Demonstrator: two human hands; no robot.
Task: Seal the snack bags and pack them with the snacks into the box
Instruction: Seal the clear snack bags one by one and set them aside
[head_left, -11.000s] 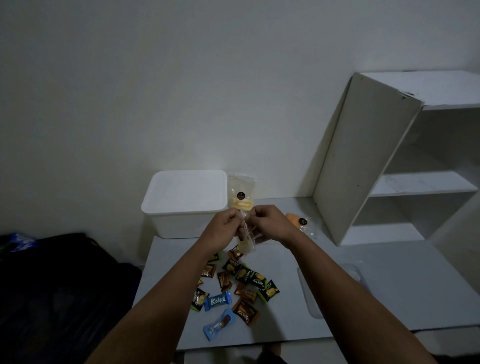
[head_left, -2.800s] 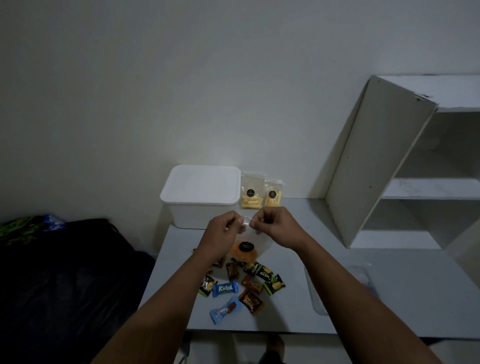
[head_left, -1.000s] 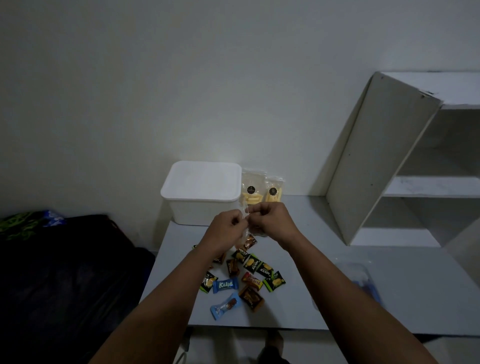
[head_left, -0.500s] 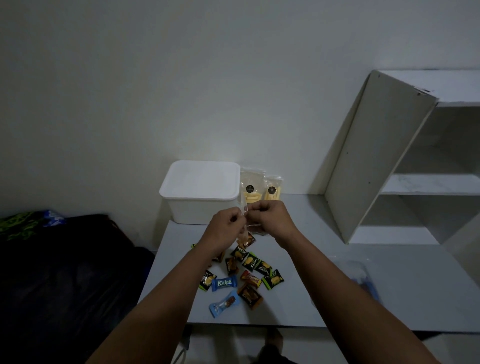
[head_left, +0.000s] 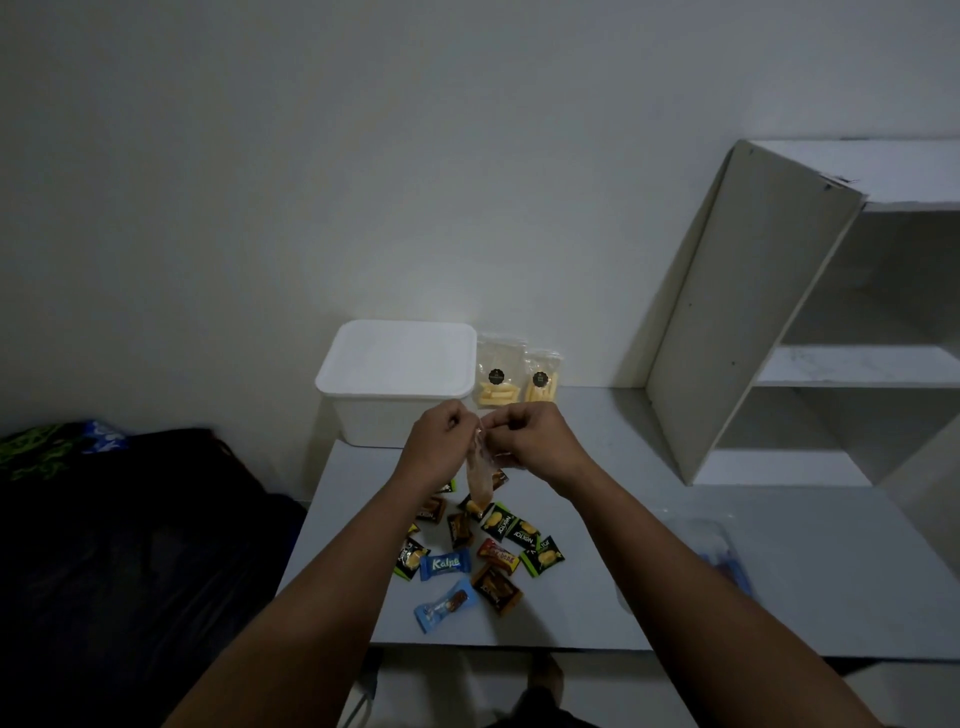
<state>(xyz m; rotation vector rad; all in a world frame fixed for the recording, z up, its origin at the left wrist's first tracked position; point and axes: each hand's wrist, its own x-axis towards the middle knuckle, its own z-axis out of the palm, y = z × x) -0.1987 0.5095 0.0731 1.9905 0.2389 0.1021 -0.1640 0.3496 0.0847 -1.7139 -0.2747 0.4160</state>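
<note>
A dark bed (head_left: 130, 545) is seen at the far left, with a green and blue cloth (head_left: 57, 447) at its head. On the grey tabletop (head_left: 779, 545), a white lidded box (head_left: 397, 379) is set against the wall. Below it, small wrapped snacks (head_left: 475, 551) are scattered; "Kalpa" is read on a blue wrapper (head_left: 445, 564), and "Nextar" on the black and green ones (head_left: 511, 530). Above the snacks, a clear snack bag (head_left: 479, 473) is held up, hanging narrow and twisted, with something orange-brown in its lower end. Its top edge is pinched by the left hand (head_left: 441, 441) and by the right hand (head_left: 530, 441), both with fingers curled. Just right of the box, two clear bags of pale yellow sticks (head_left: 517, 379) are stood against the wall, each bearing a round black label whose writing is too small to read. A transparent lid-like object (head_left: 717, 551) lies by the right forearm. A white shelf unit (head_left: 831, 322) is placed at the far right.
</note>
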